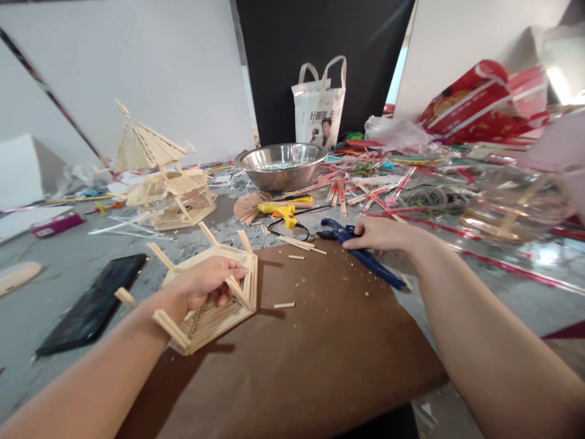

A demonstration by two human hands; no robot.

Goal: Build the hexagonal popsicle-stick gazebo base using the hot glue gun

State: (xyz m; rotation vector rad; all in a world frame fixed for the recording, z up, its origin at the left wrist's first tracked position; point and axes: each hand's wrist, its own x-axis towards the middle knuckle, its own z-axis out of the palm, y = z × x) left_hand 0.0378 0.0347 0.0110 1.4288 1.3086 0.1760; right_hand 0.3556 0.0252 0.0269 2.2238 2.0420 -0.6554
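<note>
Left hand (212,280): fingers curled nearly closed, reaching in among the posts on the left part of the brown board (315,353), thumb touching the rim of a stick frame; whether it pinches a piece, the view cannot tell.
Right hand (372,235): thumb and fingers closed on the handle of blue-handled pliers (381,268) at the board's far right edge.
Stick frame (214,323): a hexagonal base of pale wooden sticks, six short posts rising from its corners, sits on the left side of the board.
Offcuts: two short stick pieces (284,305) lie on the board to the right of the frame, crumbs scattered around them; longer thin sticks (301,244) rest at its far edge.
Glue gun (284,213): yellow, on its side just beyond the board, next to a tan pleated fan (247,208).
Pavilion model (146,146): stick-built and peaked, stands beyond the board to the left.
Phone (94,305): black, lying flat to the left of the board.
Steel bowl (281,180): beyond the board's far edge, a white tote bag (315,110) upright farther back.
Wrapped sticks (338,195): red and white, strewn past the board's far right side.
</note>
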